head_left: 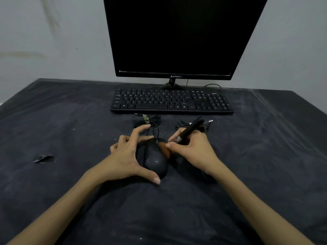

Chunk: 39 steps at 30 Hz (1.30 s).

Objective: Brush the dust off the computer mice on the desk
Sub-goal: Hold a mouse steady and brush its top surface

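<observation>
A black wired mouse (156, 162) lies on the dark cloth-covered desk (70, 124) in front of me. My left hand (123, 156) grips it, thumb at its rear and fingers curled towards its front. My right hand (192, 151) pinches a brush (192, 127) with a black handle like a pen. The brown bristles (164, 149) press on the mouse's front right side. A dark shape under my right wrist, perhaps a second mouse (208, 175), is mostly hidden.
Two coiled cable bundles lie beyond my hands, one on the left (146, 119) and one on the right (194, 124). Behind them sit a black keyboard (171, 101) and a dark monitor (177, 36). The cloth has a small tear (43, 159) at the left.
</observation>
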{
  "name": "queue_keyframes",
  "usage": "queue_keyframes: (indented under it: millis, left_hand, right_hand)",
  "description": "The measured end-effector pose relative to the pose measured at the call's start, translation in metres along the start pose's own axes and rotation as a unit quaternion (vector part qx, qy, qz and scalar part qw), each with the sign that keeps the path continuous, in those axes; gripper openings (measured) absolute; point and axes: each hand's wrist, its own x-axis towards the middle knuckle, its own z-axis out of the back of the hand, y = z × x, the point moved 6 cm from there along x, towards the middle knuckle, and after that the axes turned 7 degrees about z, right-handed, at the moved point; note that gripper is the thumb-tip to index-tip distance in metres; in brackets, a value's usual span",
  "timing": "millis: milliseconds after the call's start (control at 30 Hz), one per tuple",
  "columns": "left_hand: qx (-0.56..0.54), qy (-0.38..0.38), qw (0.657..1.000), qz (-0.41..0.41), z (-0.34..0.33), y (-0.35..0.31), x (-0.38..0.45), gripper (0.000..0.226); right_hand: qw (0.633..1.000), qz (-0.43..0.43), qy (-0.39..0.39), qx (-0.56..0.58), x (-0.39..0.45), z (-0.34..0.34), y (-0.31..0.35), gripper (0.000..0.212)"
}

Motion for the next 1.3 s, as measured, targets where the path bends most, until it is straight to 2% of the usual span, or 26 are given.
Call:
queue_keyframes:
  millis: [100,200,300,367,433,467,533,633,700,767,800,867,967,1033,1100,1133,1233,1300]
  left_hand:
    - [-0.005,-0.001,1.0,0.0,0.001,0.0,0.0,0.131]
    - [-0.006,0.0,1.0,0.005,0.0,0.001,0.001,0.13]
    - [-0.004,0.003,1.0,0.006,-0.001,0.002,0.001,0.13]
    - [-0.005,0.004,1.0,0.006,-0.001,0.002,0.001,0.13]
    - [-0.008,0.003,1.0,0.007,0.0,0.002,0.0,0.13]
    - [-0.009,0.005,1.0,0.007,0.0,0.001,0.0,0.13]
    - [-0.013,0.007,1.0,0.007,0.0,0.0,0.0,0.13]
    - [-0.012,0.009,1.0,0.008,0.0,0.001,0.001,0.13]
    - [-0.012,0.008,1.0,0.009,0.0,0.001,0.0,0.13]
    - [-0.014,0.007,1.0,0.009,-0.001,0.001,0.0,0.13]
    - [-0.015,0.007,1.0,0.009,-0.001,0.001,0.0,0.13]
    - [-0.017,0.007,1.0,0.011,-0.001,0.002,0.0,0.129]
    - [-0.015,0.006,1.0,0.011,-0.001,0.002,0.001,0.13]
    - [-0.012,0.007,1.0,0.013,-0.001,0.002,0.0,0.13]
    - [-0.014,0.006,1.0,0.013,-0.001,0.002,0.0,0.13]
    - [-0.014,0.006,1.0,0.014,-0.001,0.002,0.0,0.131]
    - [-0.016,0.007,1.0,0.017,-0.001,0.002,0.001,0.13]
    - [-0.017,0.009,1.0,0.017,-0.001,0.002,0.001,0.129]
  right_hand:
    - [0.986,0.023,-0.065,-0.149,0.01,0.018,0.004,0.006]
    - [0.988,0.033,-0.098,-0.114,0.012,0.031,0.011,0.005]
    - [0.999,0.032,-0.015,-0.002,0.001,0.007,0.012,0.009]
    - [0.998,0.035,-0.004,-0.05,-0.002,-0.001,0.006,0.008]
    - [0.988,0.042,-0.053,-0.137,0.007,0.011,0.004,0.006]
    - [0.986,0.039,-0.076,-0.146,0.01,0.017,0.004,0.005]
    - [0.992,0.037,-0.083,-0.092,0.014,0.022,0.005,0.005]
    - [0.999,0.022,-0.015,0.04,0.011,0.004,0.005,0.005]
    - [0.998,0.035,-0.014,-0.044,0.013,-0.002,0.002,0.006]
    - [0.985,0.059,-0.055,-0.154,0.018,0.004,0.003,0.007]
    - [0.983,0.059,-0.074,-0.157,0.02,0.008,0.004,0.007]
    - [0.989,0.057,-0.094,-0.101,0.02,0.012,0.005,0.005]
    - [0.998,0.05,-0.038,0.023,0.018,0.002,0.008,0.006]
    - [0.999,0.048,-0.009,-0.013,0.017,-0.005,0.001,0.005]
    - [0.992,0.051,-0.034,-0.114,0.021,0.001,-0.006,0.006]
    - [0.989,0.047,-0.051,-0.13,0.022,0.007,-0.007,0.006]
    - [0.992,0.055,-0.08,-0.078,0.022,0.018,-0.002,0.005]
    - [0.998,0.046,-0.049,0.014,0.019,0.01,-0.001,0.005]
